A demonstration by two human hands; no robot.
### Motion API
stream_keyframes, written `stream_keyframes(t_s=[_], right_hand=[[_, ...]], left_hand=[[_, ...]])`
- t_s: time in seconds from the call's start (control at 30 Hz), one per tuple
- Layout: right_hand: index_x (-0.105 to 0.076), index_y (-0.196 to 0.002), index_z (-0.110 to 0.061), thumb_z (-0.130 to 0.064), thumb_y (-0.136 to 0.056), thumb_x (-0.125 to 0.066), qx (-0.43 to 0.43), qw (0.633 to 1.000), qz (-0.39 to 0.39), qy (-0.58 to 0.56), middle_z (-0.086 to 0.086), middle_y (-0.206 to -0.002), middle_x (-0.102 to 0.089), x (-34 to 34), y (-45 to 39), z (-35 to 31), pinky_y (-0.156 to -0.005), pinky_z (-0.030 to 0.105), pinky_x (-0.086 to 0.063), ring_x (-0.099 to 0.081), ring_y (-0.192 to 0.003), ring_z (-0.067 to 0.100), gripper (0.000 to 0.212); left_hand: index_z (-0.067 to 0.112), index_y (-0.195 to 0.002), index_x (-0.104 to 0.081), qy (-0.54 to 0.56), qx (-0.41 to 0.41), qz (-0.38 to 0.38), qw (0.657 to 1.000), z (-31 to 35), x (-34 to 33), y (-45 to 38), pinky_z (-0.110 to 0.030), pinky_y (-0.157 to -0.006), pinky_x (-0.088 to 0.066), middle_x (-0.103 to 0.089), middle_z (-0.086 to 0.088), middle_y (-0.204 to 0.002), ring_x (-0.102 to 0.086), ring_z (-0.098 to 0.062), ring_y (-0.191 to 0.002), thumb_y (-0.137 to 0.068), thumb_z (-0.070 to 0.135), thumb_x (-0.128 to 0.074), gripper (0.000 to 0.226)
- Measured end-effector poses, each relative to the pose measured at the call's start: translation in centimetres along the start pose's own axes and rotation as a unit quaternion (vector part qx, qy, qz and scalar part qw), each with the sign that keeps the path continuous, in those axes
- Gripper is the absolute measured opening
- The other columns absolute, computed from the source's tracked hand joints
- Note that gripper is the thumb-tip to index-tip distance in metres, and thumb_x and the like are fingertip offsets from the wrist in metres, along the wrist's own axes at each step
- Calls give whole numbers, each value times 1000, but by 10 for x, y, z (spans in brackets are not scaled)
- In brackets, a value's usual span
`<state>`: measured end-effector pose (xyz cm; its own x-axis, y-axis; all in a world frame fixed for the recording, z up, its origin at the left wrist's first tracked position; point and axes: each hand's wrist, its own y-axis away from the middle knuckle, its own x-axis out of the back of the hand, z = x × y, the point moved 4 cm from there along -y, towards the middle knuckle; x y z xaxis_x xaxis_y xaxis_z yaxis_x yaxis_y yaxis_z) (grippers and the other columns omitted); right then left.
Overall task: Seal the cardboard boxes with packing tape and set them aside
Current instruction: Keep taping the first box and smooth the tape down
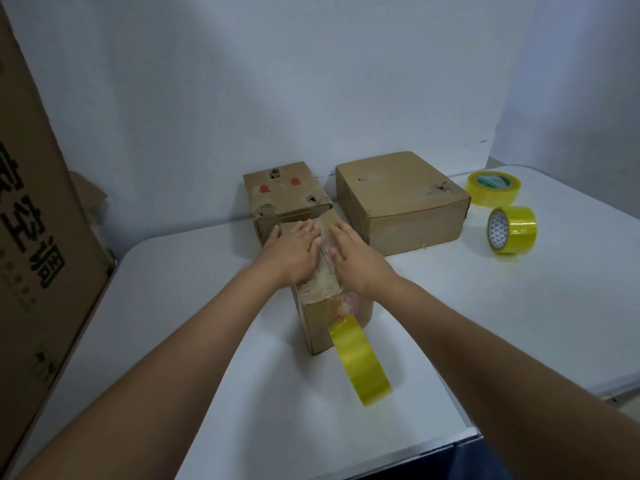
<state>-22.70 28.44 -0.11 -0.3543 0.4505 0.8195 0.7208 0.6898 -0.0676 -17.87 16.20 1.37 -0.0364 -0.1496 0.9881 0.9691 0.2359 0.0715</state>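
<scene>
Closest to you, a yellow tape roll point(360, 362) hangs off the near face of the small cardboard box point(332, 317), its strip running up that face and over the top; whether the roll touches the white table point(519, 306) or dangles just above it is hard to tell. Your two hands lie flat on the top of this box, palms down, on either side of the clear strip of tape point(325, 268) that runs along the middle seam. Your left hand point(294, 249) has its fingers stretched forward and close together, the thumb spread out to the left, and it grips nothing; it only presses on the left flap. Your right hand point(356, 258) is likewise spread flat with fingers extended, pressing the right flap, holding nothing. The inner edges of both hands sit just beside the tape, almost meeting over it. Just beyond your fingertips stands a worn box point(284, 192) with red marks and torn holes on its top, touching or nearly touching the far end of the box you press. To its right, near but apart, sits a wider flat box point(401, 202), closed, with small tears on top. Farther right on the table stand two more yellow tape rolls: one on edge point(512, 230), one lying flat point(493, 188) behind it. At your far left a large printed carton point(38, 216) leans upright beside the table.
</scene>
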Motion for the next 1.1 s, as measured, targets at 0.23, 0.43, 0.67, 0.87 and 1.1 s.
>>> stream_keyframes(t_s=[0.23, 0.43, 0.67, 0.87, 1.1], right_hand=[[-17, -154, -15, -23, -105, -30, -12, 1000, -2, 4, -8, -163, 0, 3, 1, -5, -110, 38, -34, -34, -140, 18, 51], [-29, -151, -16, -9, -102, -32, 5, 992, 56, -117, -5, -162, -10, 4, 8, 3, -111, 28, -27, -26, -144, 15, 50], [-45, -139, -14, -18, -104, -36, -49, 943, 153, -290, 2, -146, -40, 14, 22, 13, -105, 24, -30, -39, -134, 16, 37], [-57, -83, -14, -26, -97, -46, -115, 933, 222, -258, 4, -87, -62, 23, 58, 29, -75, 36, -47, -59, -85, 24, 20], [-66, -70, -11, -64, -93, -39, -182, 949, 5, -258, 8, -67, -67, -7, 100, 38, -78, 35, -56, -67, -80, 29, 64]], left_hand=[[20, -157, -6, -6, -38, -35, 999, 22, 0, 34, -44, -121, 8, -3, 5, -164, 1, -7, -150, -106, 37, -12, 53], [23, -156, -9, 47, -45, -23, 998, 21, -12, 42, -37, -120, 9, -4, 8, -164, 2, -4, -149, -106, 39, -14, 53], [30, -154, -23, 82, -94, 29, 992, 30, -8, 67, -50, -120, 6, -9, 14, -162, -1, 1, -148, -104, 46, -17, 53], [26, -155, -20, 119, -86, 10, 989, 29, -16, 63, -37, -123, 0, -7, 8, -164, 1, -5, -149, -100, 58, -21, 64], [22, -157, -5, 81, -84, -14, 993, 32, -18, 72, -21, -115, 8, 7, 4, -164, 11, -8, -149, -102, 51, -27, 66]])
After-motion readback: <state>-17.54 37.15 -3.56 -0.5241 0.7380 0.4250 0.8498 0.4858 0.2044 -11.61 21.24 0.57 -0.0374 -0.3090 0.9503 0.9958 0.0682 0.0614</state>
